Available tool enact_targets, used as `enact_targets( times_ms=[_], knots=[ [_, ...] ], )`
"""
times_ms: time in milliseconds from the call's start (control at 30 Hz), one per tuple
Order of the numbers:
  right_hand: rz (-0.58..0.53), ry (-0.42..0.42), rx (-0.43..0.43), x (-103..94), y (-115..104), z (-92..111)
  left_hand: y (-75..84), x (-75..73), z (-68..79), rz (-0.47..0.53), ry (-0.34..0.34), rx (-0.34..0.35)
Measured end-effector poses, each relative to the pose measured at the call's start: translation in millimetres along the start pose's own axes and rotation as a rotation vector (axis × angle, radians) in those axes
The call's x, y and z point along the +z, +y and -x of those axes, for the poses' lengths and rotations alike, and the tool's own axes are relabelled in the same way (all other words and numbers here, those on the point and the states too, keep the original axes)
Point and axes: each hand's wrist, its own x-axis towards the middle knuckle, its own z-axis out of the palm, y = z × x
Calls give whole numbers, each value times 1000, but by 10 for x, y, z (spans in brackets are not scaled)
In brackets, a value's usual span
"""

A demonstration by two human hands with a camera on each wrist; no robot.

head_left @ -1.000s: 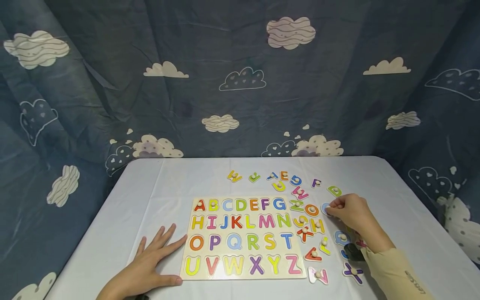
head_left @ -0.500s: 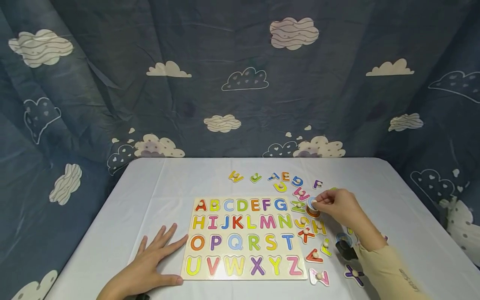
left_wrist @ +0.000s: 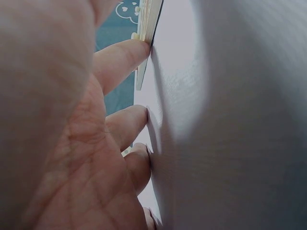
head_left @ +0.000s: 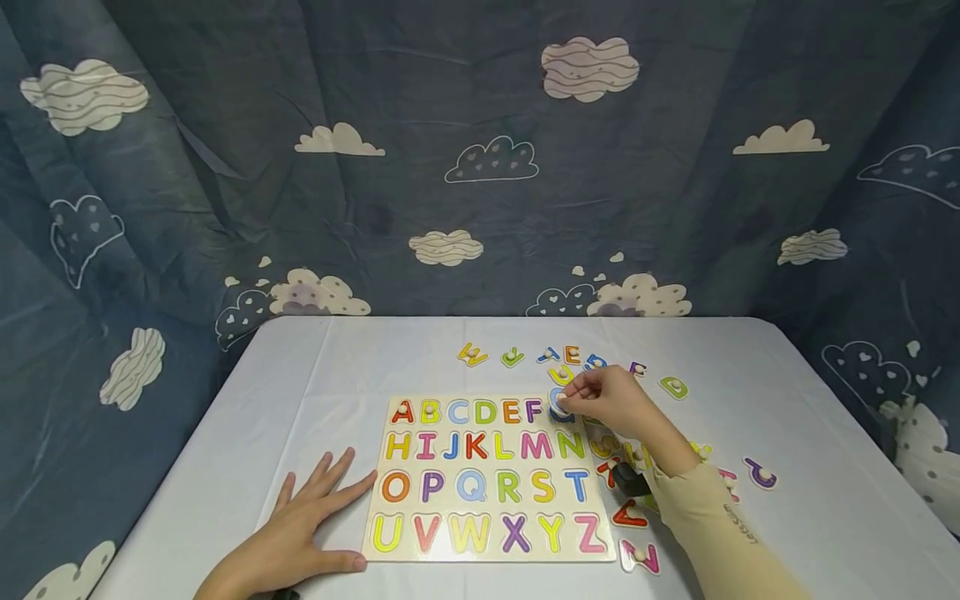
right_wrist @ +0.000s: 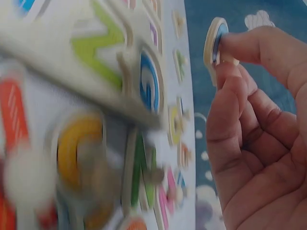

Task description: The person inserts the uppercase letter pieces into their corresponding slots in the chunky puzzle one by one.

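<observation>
A wooden alphabet puzzle board lies on the white table. My left hand rests beside it with fingers spread, index fingertip and thumb right at its left edge. Between thumb and fingertips, my right hand pinches a blue letter piece with a pale wooden rim. It is held over the G slot at the board's upper right corner. The knobbed A piece and B piece sit in their slots in the top row.
Several knobbed letter pieces lie behind the board, among them a W and an E. More are scattered to the right, including a D, a P and a Z. My right forearm covers some of them.
My right hand has picked the blue letter piece up from the right side and carried it left, over the loose pieces, to above the board's corner. The left hand has stayed in place.
</observation>
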Motion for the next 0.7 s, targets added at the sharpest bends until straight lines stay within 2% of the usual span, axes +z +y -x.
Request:
enact_targets(
  times_ms=[367,700],
  knots=[
    [-85,-82,-48,413,-265,-243,27,-10,4,-17,-1,20],
    [-38,-140,-23,794,-541,-404,23,-19,18,-9,1,28]
  ],
)
